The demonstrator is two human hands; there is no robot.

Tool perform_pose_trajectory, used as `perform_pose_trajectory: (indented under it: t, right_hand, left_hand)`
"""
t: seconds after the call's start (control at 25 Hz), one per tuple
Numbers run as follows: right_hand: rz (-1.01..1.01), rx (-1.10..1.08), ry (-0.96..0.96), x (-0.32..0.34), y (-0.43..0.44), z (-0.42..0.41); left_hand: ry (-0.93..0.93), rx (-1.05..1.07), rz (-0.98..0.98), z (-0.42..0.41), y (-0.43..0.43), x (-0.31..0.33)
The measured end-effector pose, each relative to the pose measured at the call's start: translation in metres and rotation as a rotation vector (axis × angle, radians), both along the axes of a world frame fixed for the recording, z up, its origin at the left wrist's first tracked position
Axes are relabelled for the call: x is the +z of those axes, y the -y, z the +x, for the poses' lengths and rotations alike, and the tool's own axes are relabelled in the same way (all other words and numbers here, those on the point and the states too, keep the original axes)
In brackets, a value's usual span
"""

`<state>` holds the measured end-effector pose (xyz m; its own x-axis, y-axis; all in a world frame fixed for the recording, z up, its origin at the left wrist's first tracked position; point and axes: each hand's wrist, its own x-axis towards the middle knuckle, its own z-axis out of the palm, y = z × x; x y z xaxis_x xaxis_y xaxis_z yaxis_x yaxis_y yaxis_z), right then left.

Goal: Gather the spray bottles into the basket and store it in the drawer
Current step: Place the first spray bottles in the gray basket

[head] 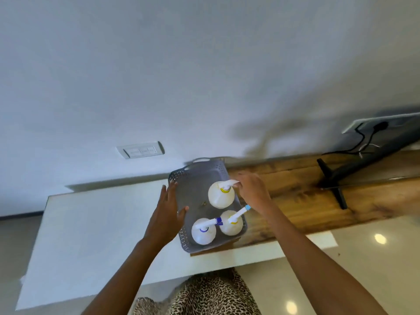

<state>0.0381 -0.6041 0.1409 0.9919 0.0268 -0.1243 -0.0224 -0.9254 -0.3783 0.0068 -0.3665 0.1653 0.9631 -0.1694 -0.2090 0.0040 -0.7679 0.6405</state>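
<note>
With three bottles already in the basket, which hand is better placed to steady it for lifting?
Left. The left hand lies flat against the side wall of the grey perforated plastic basket, while the right hand is at the trigger of the far white spray bottle with the yellow collar.

Grey perforated basket [200,178], white spray bottles [221,196] with yellow and blue collars, brown wood-grain counter [295,185], leopard-print fabric [204,294].
</note>
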Motion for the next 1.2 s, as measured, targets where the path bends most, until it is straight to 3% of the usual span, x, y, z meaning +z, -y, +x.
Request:
perform_pose_trajectory:
  t: [0.44, 0.84, 1.0, 1.2]
  right_hand:
    - [0.032, 0.071, -0.238, -0.088, 0.021, 0.028]
    - [0.048, 0.07, -0.233, -0.09, 0.01, 0.026]
    - [-0.076, 0.141, -0.143, -0.077, -0.002, 0.016]
    - [-0.035, 0.164, -0.017, -0.042, -0.049, -0.008]
  left_hand:
    - [-0.109, 0.15, 0.048, 0.0, 0.001, -0.039]
    - [-0.102, 0.23, 0.047, -0.015, -0.012, -0.039]
    - [-0.075, 0.254, 0.019, -0.028, -0.026, -0.034]
    - [-0.016, 0.323, 0.003, -0.059, -0.071, -0.02]
